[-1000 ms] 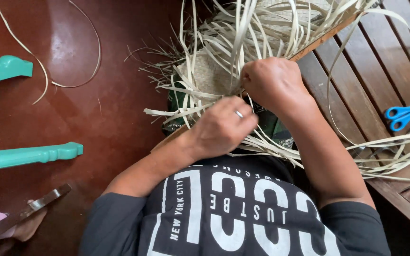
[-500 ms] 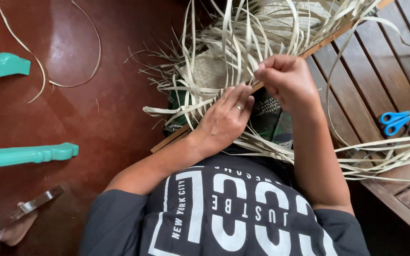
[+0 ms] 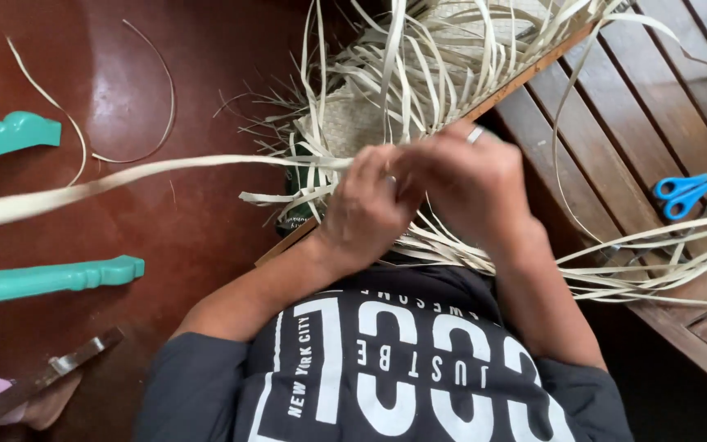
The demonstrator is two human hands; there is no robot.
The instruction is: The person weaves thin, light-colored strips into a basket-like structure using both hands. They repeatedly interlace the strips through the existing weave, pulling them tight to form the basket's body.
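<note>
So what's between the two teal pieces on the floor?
Head view: one long pale strip crosses over the red-brown floor between them.

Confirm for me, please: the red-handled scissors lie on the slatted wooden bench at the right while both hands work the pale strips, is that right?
Not quite: the scissors have blue handles, not red, as the head view shows. They do lie on the slatted bench at the right, and the left hand and right hand work the pale strips.

We see the scissors (image 3: 689, 192) on the slatted bench (image 3: 615, 131) at right, the strips (image 3: 419, 74) before our hands, two table legs (image 3: 42, 278) at left on the floor (image 3: 165, 213)
</note>
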